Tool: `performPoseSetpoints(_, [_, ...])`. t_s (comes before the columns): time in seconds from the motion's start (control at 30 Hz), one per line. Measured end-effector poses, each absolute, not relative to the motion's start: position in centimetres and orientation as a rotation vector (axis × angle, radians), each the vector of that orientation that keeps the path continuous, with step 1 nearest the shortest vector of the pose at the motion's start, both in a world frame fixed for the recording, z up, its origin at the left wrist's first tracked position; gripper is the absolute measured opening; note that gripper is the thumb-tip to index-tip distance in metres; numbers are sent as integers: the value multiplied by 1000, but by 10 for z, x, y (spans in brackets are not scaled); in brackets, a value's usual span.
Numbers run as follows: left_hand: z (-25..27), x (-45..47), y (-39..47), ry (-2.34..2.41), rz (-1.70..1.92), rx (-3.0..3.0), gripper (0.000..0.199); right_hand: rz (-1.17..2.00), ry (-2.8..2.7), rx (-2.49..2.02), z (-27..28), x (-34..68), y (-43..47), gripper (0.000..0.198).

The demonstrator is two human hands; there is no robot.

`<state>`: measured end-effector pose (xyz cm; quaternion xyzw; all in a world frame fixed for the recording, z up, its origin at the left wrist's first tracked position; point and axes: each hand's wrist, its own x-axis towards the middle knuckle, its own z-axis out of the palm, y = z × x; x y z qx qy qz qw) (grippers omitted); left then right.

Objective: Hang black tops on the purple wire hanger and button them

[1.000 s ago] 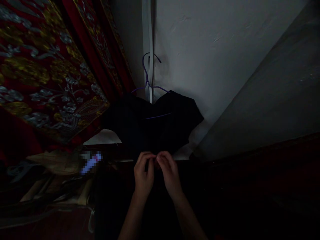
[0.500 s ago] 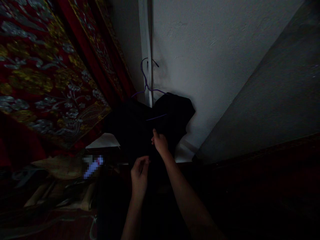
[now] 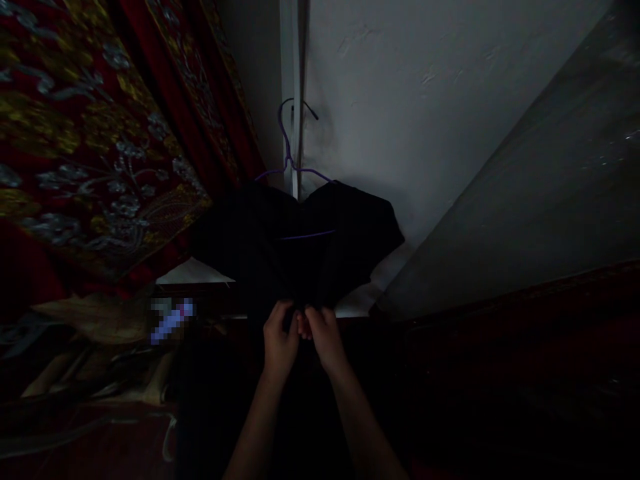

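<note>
A black short-sleeved garment point(image 3: 360, 220) hangs on a purple wire hanger point(image 3: 316, 173). The hanger's hook is caught at a narrow pale upright strip point(image 3: 295, 47) against the wall. Low on the garment's front, my left hand point(image 3: 280, 337) has its fingers curled and pinched on the dark cloth. Just to its right, my right hand point(image 3: 323, 333) is closed the same way, the fingertips of both nearly touching. A short piece of the hanger's lower bar shows in the open neckline. Whatever small detail lies between the fingertips is too dark to make out.
Left of the garment hangs a red cloth point(image 3: 135, 133) with gold and silver embroidery. Below it are a woven straw-coloured item point(image 3: 95, 319), a blurred blue-white patch point(image 3: 173, 321) and a pale cord point(image 3: 169, 433). A grey wall point(image 3: 425, 93) and a dark slanting panel point(image 3: 550, 160) stand on the right.
My right hand has come down the garment's front and now meets my left hand. The neckline has spread wider and shows more of the hanger bar. The view has shifted slightly.
</note>
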<state>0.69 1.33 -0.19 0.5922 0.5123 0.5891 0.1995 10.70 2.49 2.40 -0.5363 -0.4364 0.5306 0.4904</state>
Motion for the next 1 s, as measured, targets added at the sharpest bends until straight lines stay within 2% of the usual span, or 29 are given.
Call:
performPoseSetpoints(0.23, [11,5,0,1404,1707,1739,12,1407,-974,-1118,42,110,11,59])
performPoseSetpoints(0.43, [15,-4,2,1393,1673,1778,13,1445,-1136,-1068,47,117,13,43])
performPoseSetpoints(0.6, [11,-1,0,1369,1658,1784,13,1523,-1013,-1064,62,121,23,34])
performPoseSetpoints(0.7, [3,-1,0,1413,1641,1773,10,1477,-963,-1001,100,124,49,33])
performPoseSetpoints(0.9, [-12,-9,11,1461,1615,1772,14,1363,-1132,-882,210,122,117,20])
performPoseSetpoints(1.0, [-8,-14,22,1434,1562,1821,15,1336,-1252,-853,229,118,122,22])
